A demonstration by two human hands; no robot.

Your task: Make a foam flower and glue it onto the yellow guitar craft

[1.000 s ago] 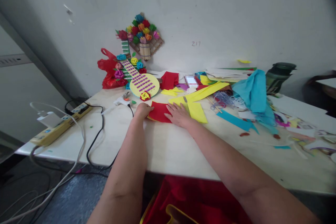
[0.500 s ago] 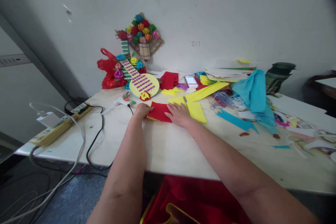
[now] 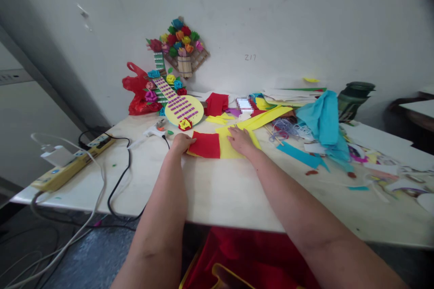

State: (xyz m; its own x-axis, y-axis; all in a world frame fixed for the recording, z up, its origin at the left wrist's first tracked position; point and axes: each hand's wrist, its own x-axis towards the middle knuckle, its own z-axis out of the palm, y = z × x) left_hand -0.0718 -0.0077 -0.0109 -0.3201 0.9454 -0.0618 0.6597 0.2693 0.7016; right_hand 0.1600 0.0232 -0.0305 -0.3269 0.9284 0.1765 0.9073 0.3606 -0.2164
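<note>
A red square of crepe paper (image 3: 205, 145) lies on the table over a longer yellow strip of crepe paper (image 3: 224, 146), whose edge peeks out below it at the left. My left hand (image 3: 181, 142) pinches the left edge of the red crepe paper, thumb on top; its other fingers are partly hidden. To the right, my right hand (image 3: 242, 141) rests flat with fingers apart on the bare part of the yellow strip. Just behind, a yellow banjo-shaped craft piece (image 3: 185, 109) with purple stripes leans on other paper-flower work.
A white glue gun (image 3: 155, 131) and a power strip (image 3: 73, 162) with cables stand at the left. Blue crepe paper (image 3: 320, 119), tangled string (image 3: 286, 127), paper scraps (image 3: 389, 169) and a dark green bottle (image 3: 354, 99) fill the right side. A flower basket craft (image 3: 185, 49) is against the wall.
My right hand has slid rightward off the red paper onto the yellow strip, uncovering the red square's right edge. My left hand stays at the left edge. The view has shifted slightly.
</note>
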